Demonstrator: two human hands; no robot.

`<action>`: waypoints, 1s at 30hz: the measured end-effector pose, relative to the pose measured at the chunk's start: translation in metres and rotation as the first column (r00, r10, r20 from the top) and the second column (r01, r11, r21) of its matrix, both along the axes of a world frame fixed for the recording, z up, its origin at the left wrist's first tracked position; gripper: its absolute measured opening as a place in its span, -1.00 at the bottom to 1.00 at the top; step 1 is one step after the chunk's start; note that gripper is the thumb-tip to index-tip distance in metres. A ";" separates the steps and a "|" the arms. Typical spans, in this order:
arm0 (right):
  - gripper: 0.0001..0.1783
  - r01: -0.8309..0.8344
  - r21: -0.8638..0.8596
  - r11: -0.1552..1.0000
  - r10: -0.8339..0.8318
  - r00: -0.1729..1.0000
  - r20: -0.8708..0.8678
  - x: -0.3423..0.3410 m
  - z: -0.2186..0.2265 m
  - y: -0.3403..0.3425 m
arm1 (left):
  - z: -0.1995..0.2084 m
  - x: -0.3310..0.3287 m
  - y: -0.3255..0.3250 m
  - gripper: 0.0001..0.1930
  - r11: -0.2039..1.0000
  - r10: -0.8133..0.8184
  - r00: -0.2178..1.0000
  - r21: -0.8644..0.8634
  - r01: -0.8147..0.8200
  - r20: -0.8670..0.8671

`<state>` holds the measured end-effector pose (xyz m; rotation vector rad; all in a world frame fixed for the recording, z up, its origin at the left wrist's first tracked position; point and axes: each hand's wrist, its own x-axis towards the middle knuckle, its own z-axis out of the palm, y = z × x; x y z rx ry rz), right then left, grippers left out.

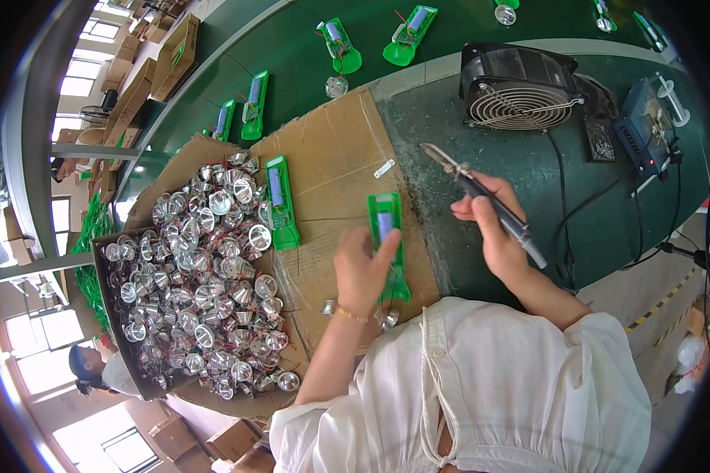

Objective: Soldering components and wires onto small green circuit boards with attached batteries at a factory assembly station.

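In my right hand [493, 229] is a soldering iron [493, 206] with a dark handle, its tip pointing up and to the left above the green bench. Below my chest, a green plastic casing [399, 272] with a blue cylindrical battery [384, 224] lies on the cardboard sheet. My left hand [363, 268] is over its left edge, thumb reaching across toward the battery; motion smears the fingers, and whether they grip is unclear. Silver reflector cups [388, 317] lie near the casing's lower end. Another green casing [282, 203] with a battery rests farther left.
A carton [110, 315] heaped with silver reflector cups stands at left. Beyond the cardboard sheet [323, 150], several green casings [254, 106] lie along a green belt. A black fan [521, 87] and a blue soldering station [643, 130] with trailing cables occupy the right side.
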<state>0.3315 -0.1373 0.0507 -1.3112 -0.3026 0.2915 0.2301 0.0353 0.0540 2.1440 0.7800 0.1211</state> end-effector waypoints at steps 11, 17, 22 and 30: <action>-0.56 -0.002 -0.158 0.987 0.000 1.000 -0.014 0.001 -0.021 -0.039 | 0.040 0.074 0.025 -0.70 0.589 -0.506 0.837 0.793 0.157 0.210; -0.56 -0.069 -0.103 0.992 0.063 0.996 -0.056 -0.001 -0.015 -0.041 | 0.006 0.120 0.072 -0.78 0.847 -0.482 0.856 0.149 0.510 -0.187; -0.54 -0.012 -0.127 0.992 0.008 0.999 -0.031 0.002 -0.014 -0.043 | 0.014 0.108 0.075 -0.89 0.788 -0.553 0.831 0.362 0.498 0.059; -0.57 -0.038 -0.114 0.993 0.034 0.999 -0.034 0.000 -0.017 -0.040 | 0.015 0.063 0.069 -0.88 0.921 -0.385 0.923 -0.050 0.386 0.017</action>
